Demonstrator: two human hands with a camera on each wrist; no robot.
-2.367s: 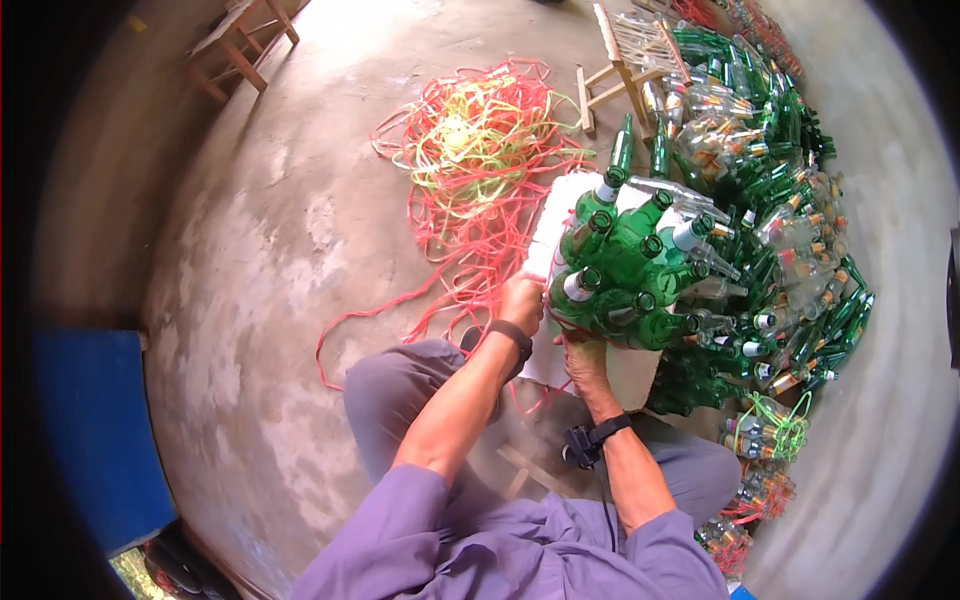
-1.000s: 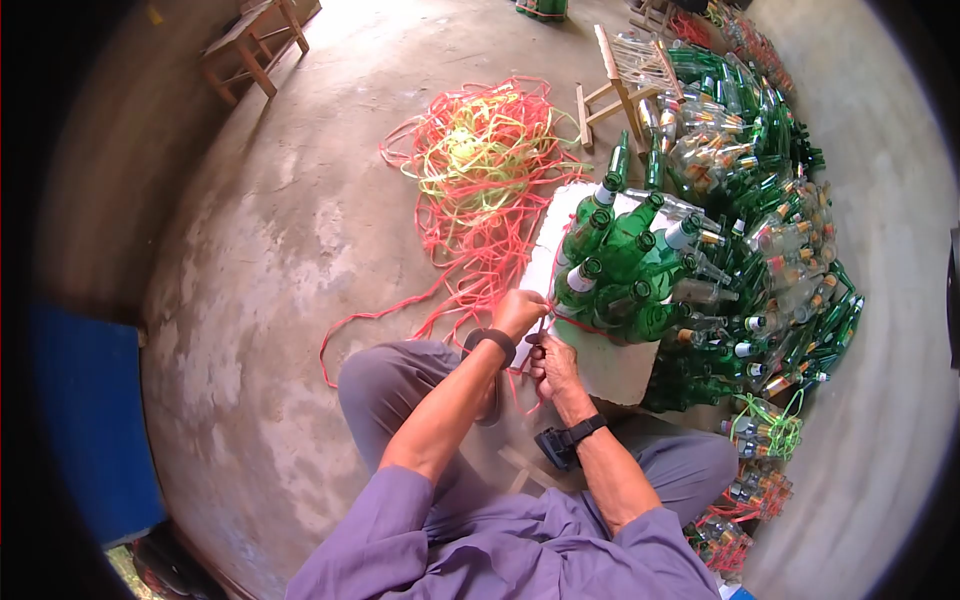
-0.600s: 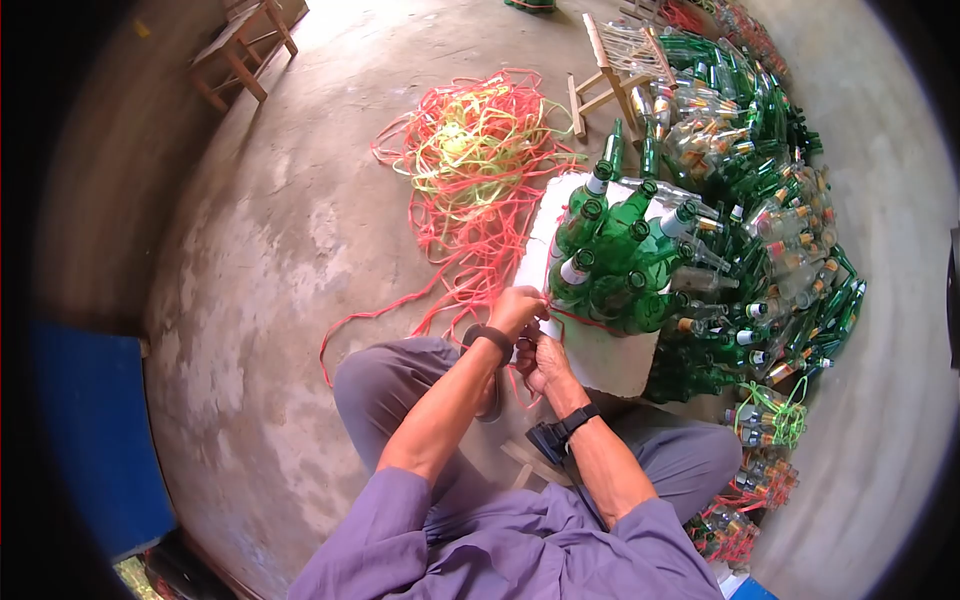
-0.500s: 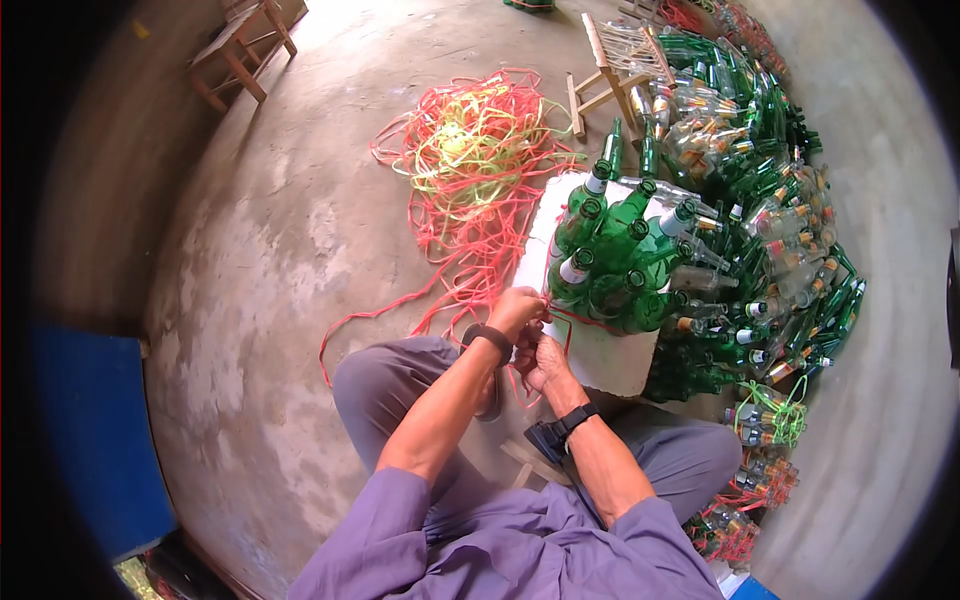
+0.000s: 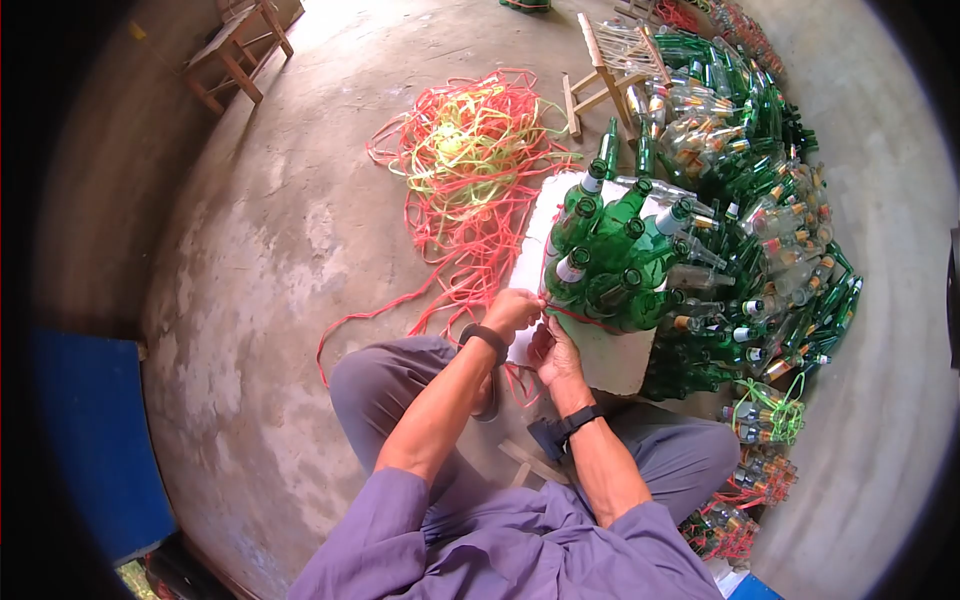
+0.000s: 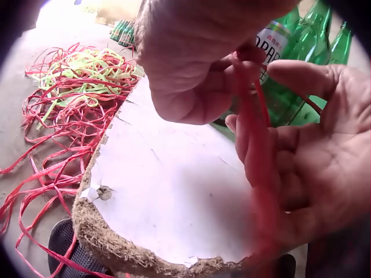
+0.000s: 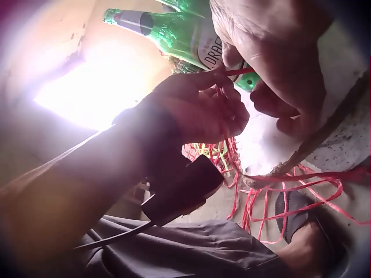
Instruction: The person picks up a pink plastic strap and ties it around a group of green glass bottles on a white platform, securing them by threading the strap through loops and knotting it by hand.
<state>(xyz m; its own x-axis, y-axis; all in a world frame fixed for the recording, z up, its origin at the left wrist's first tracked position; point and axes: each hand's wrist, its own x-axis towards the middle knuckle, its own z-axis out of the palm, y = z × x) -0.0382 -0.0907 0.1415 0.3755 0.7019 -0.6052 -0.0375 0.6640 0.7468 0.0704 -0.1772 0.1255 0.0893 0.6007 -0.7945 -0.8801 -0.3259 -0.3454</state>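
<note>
Several green glass bottles [image 5: 615,235] stand upright in a bundle on a white-topped slab [image 5: 618,365], with a red plastic strap [image 6: 259,156] round them. At the bundle's near left corner, my left hand [image 5: 512,311] pinches the strap between thumb and fingertips. My right hand [image 5: 557,355] is close beside it, palm turned inward. Its fingers curl at the strap while the thumb [image 6: 290,72] stands raised apart. From the left hand, a blurred length of strap hangs down across the right fingers. A bottle label [image 7: 213,49] faces the hands.
Tangled red and yellow-green strapping [image 5: 465,150] lies on the floor ahead to the left. Loose green and clear bottles [image 5: 760,240] are heaped along the right wall. Beyond the slab is a wooden rack [image 5: 610,75]. Strapped bottle bundles [image 5: 765,420] lie near the right knee.
Both hands have come away from the bundle's near side to its left corner. The right hand has since shifted slightly up and right, and its thumb now points up.
</note>
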